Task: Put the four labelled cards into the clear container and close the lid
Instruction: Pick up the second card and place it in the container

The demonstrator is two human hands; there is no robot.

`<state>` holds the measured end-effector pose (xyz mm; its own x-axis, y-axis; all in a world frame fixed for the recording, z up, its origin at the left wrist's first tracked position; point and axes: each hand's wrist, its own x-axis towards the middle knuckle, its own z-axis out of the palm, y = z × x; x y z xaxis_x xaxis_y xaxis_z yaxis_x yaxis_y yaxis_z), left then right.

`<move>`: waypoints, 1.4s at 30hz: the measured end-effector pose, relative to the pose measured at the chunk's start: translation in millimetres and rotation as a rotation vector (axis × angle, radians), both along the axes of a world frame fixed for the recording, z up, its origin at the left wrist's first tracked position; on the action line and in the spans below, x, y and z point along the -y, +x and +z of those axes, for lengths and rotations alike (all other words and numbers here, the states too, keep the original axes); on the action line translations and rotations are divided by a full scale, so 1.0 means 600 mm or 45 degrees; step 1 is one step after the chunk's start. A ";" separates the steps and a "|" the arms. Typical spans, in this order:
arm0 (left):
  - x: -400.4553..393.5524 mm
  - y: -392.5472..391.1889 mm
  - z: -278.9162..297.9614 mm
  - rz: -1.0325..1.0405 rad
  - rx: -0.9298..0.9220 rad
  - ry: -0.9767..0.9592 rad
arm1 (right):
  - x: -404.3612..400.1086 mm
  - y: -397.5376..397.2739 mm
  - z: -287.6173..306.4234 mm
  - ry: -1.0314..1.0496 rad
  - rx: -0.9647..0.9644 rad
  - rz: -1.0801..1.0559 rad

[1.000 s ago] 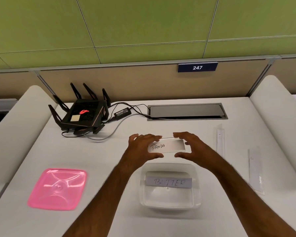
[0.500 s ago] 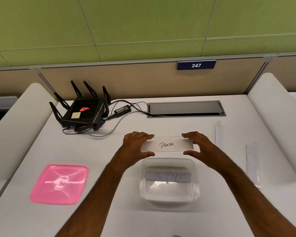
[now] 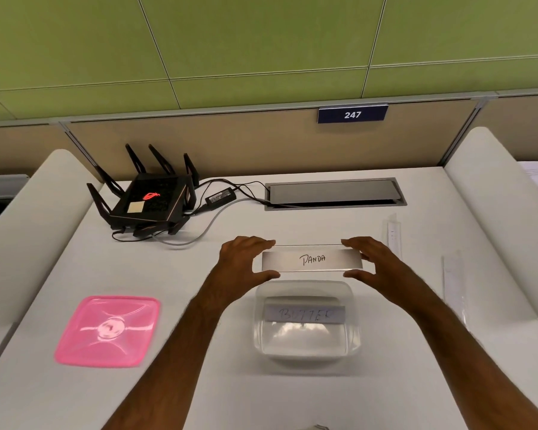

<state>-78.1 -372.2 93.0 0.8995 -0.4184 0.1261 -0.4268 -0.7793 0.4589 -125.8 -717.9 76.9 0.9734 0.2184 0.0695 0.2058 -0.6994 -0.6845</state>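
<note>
Both hands hold the PANDA card (image 3: 312, 259) level just behind the clear container (image 3: 306, 352): left hand (image 3: 244, 263) and right hand (image 3: 374, 262) each pinch one end. The BUTTER card (image 3: 305, 314) lies inside; the pink lid (image 3: 107, 330) rests on the counter (image 3: 354, 395).

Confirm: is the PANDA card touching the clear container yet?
Apart. The head view shows the PANDA card held at its ends by the left hand and right hand, with bare table between it and the clear container.
</note>
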 end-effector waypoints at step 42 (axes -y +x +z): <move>0.012 -0.088 -0.095 -0.113 -0.297 0.443 | -0.059 -0.070 -0.086 -0.612 -0.071 0.266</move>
